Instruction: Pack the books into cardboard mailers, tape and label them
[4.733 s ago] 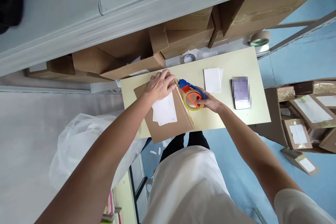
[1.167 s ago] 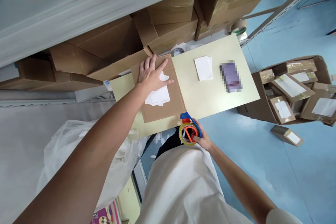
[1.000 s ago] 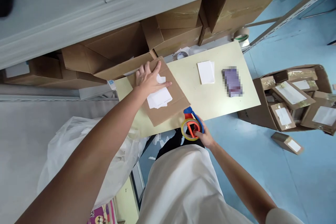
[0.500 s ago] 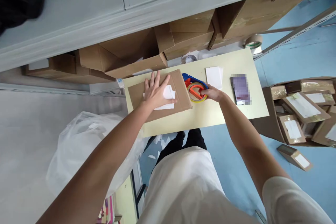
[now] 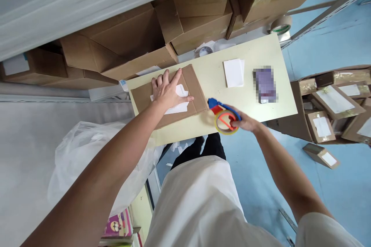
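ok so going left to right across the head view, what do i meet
White plastic bag → cardboard box → blue-and-orange tape dispenser → pixelated rectangular thing → large carton of parcels.

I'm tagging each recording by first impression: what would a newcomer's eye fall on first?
Probably the blue, orange and yellow tape dispenser in the right hand, by the right edge of the cardboard package. Next comes the left hand, spread over white papers on that package. The pixelated purple object stands out toward the right end of the pale table.
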The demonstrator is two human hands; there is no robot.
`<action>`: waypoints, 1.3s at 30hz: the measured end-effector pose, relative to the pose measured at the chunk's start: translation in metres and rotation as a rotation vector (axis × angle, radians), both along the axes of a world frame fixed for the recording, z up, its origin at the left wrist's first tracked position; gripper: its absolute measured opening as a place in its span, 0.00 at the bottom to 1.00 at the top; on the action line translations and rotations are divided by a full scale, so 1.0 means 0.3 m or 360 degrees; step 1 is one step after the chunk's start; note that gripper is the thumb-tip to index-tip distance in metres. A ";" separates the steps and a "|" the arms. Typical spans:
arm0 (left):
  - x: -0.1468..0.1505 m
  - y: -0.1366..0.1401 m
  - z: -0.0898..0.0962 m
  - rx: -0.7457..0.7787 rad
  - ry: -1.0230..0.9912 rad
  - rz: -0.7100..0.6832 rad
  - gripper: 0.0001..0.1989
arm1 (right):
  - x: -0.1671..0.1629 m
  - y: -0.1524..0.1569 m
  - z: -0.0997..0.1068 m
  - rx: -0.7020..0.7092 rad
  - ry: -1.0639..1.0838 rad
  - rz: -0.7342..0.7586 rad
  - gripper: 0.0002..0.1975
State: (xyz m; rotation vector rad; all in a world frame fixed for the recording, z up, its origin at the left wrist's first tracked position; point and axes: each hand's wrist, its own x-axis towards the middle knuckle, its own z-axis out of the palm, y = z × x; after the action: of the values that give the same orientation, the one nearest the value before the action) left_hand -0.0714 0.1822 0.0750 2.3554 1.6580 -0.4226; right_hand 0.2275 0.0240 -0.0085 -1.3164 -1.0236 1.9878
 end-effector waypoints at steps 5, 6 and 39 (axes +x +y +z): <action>0.012 -0.007 0.007 0.0004 -0.0006 0.0030 0.58 | -0.058 -0.200 -0.018 -0.0067 -0.0029 -0.0066 0.44; 0.018 -0.010 0.011 0.0003 0.0011 0.0055 0.58 | -0.056 -0.197 -0.013 -0.0060 -0.0050 -0.0029 0.44; 0.036 -0.028 0.005 -0.0006 -0.0041 0.0213 0.58 | 0.091 0.097 0.087 0.0223 -0.0695 0.1255 0.44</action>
State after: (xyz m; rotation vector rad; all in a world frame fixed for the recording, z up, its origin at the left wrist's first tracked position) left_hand -0.0607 0.1739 0.0764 2.2203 1.7881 -0.3684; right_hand 0.2548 0.0532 0.0175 -1.4339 -2.1078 2.1155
